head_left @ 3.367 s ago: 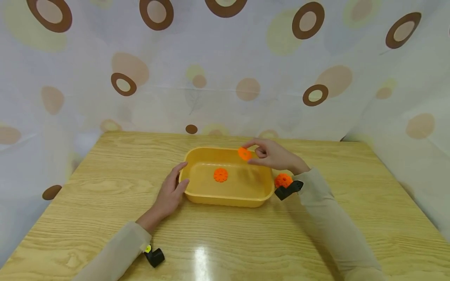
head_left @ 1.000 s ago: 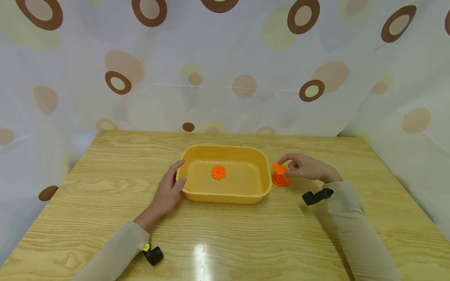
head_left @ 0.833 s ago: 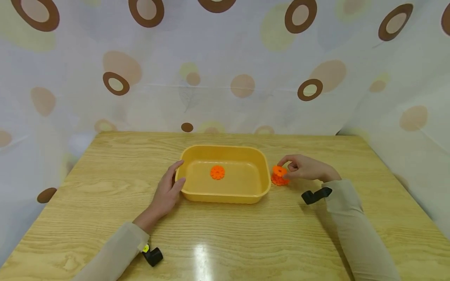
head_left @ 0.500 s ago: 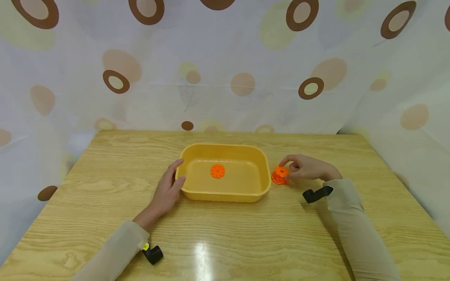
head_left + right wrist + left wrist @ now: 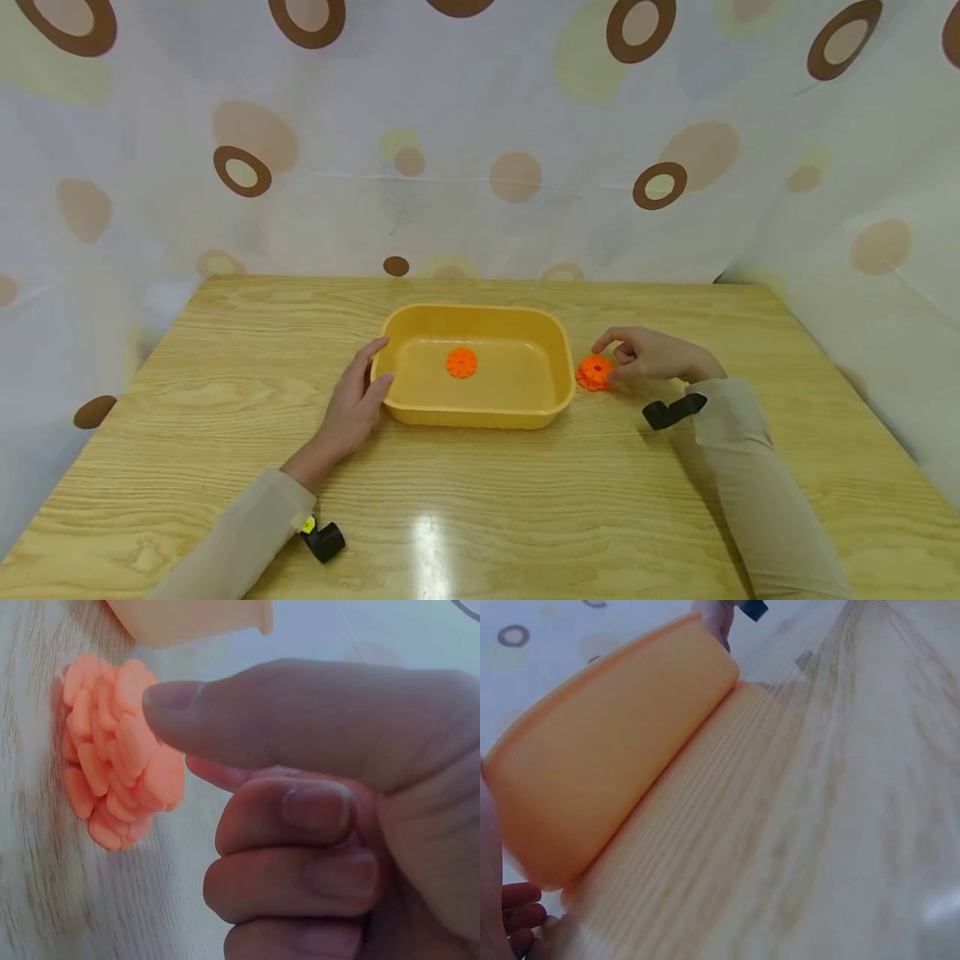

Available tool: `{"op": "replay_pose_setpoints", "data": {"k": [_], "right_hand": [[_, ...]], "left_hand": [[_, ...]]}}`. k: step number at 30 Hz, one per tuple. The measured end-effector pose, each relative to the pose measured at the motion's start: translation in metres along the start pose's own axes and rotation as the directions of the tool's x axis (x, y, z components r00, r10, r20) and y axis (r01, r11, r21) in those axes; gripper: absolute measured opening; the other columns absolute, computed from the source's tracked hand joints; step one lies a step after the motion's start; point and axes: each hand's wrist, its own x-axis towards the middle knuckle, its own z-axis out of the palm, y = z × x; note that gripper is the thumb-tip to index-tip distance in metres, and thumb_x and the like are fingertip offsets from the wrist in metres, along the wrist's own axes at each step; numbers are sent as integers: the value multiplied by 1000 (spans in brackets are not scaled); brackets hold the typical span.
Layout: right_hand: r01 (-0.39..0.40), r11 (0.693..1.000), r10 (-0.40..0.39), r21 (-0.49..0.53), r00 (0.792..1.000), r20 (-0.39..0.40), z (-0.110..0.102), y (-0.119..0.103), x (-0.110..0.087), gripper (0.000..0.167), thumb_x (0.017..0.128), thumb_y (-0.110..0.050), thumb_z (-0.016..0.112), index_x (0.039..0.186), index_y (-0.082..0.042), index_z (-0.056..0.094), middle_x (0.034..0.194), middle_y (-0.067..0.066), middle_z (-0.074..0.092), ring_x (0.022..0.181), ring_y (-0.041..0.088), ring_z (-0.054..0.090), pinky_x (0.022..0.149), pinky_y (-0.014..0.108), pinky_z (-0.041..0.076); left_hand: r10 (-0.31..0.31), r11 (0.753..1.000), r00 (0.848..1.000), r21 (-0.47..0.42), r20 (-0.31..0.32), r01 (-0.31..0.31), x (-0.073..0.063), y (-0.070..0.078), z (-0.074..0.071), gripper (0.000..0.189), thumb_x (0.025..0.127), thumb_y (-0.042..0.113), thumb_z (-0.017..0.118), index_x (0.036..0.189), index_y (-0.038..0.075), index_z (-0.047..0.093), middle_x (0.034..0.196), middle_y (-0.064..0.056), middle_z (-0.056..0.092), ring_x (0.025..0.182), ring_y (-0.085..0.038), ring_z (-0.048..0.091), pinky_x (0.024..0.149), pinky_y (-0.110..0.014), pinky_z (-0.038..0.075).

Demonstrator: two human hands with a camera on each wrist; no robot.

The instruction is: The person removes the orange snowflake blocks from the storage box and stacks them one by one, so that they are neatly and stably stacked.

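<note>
My left hand [image 5: 352, 410] holds the left end of the yellow plastic tray [image 5: 480, 419], thumb near the front corner and fingertips at the rim. One orange notched disc [image 5: 461, 362] lies flat inside the tray. To the tray's right stands an uneven stack of orange notched discs [image 5: 596, 372], seen side-on in the right wrist view as several overlapping layers [image 5: 112, 742]. My right hand [image 5: 652, 354] hovers at this stack, thumb and index finger apart near the top disc. Its other fingers [image 5: 292, 874] are folded in. Whether the thumb touches the discs, I cannot tell.
The tray stands on a wood-grain table [image 5: 480, 500]. A pale curtain [image 5: 465, 225] with brown and beige spots hangs behind it and along both sides. Small black cameras [image 5: 324, 542] are strapped at both sleeves.
My right hand has carried a disc from above the tray rightward to the stack and lowered it on top, its fingers now loosened. My left hand has stayed at the tray.
</note>
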Motion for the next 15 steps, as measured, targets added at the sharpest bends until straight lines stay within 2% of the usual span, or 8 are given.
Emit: {"op": "replay_pose_setpoints", "data": {"k": [4, 8, 12, 15], "right_hand": [[2, 1000, -2, -10, 1000, -4, -1, 0, 2, 39, 90, -10, 66, 124, 3, 52, 63, -2, 32, 53, 7, 27, 57, 23, 31], [13, 1000, -13, -21, 1000, -16, -2, 0, 2, 37, 92, -11, 64, 124, 3, 52, 62, -2, 34, 52, 7, 28, 56, 22, 31], [68, 997, -69, -27, 997, -40, -1, 0, 3, 34, 94, -12, 60, 123, 5, 53, 61, -3, 35, 51, 6, 29, 55, 22, 31], [113, 993, -115, -29, 992, -59, 1, -2, 4, 32, 96, -11, 58, 122, 7, 53, 60, -4, 34, 51, 5, 27, 54, 22, 31]], "left_hand": [[-5, 1000, 1000, 9, -2, 5, 1, -1, -1, 47, 100, 7, 46, 146, 1, 34, 152, -21, 32, 142, -32, 29, 113, -51, 22], [8, 1000, 1000, 9, -2, -8, 1, -2, 0, 48, 100, 6, 46, 146, 1, 34, 152, -21, 32, 142, -32, 29, 114, -48, 23], [22, 1000, 1000, -7, -3, -22, 1, -2, 0, 48, 100, 5, 46, 146, -1, 34, 151, -22, 33, 140, -33, 31, 114, -42, 24], [23, 1000, 1000, -15, -1, -23, 0, -2, 1, 48, 100, 6, 46, 146, -1, 33, 151, -23, 32, 140, -34, 31, 113, -46, 25]]}}
